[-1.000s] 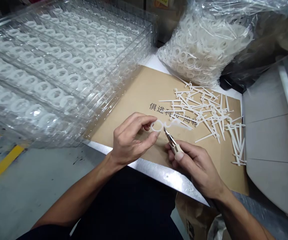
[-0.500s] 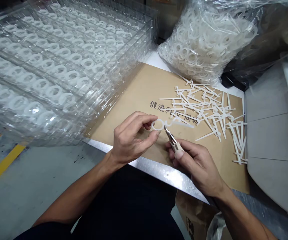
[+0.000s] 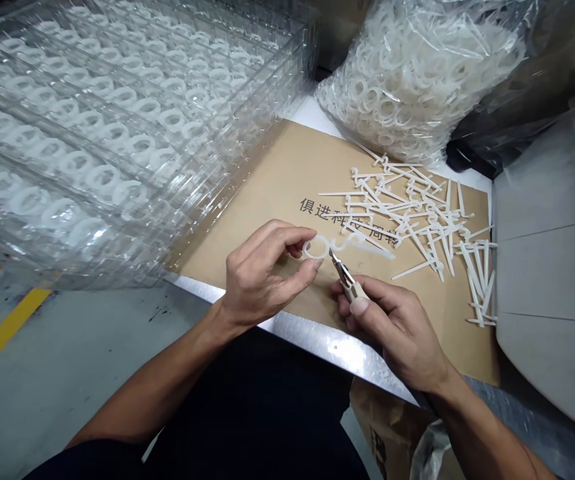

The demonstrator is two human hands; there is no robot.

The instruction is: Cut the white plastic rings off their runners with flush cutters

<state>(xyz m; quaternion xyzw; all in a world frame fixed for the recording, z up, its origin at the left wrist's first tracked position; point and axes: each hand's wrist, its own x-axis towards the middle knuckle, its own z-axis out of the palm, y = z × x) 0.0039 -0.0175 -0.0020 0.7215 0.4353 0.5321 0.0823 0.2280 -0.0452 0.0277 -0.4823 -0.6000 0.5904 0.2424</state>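
My left hand pinches a white plastic ring part between thumb and forefinger, just above a brown cardboard sheet. The ring is joined to a second ring and a thin runner stretching right. My right hand grips small cutting nippers by their beige handles. The nippers' tips sit at the joint beside the held ring.
A pile of cut white runner sticks lies on the cardboard at right. A clear bag of white ring parts stands behind it. Stacked clear trays filled with rings cover the left. A grey bin sits right; the metal table edge runs below.
The nippers' tips have moved slightly up to the joint next to the held ring. Both hands stay nearly in place; the camera has tilted a little.
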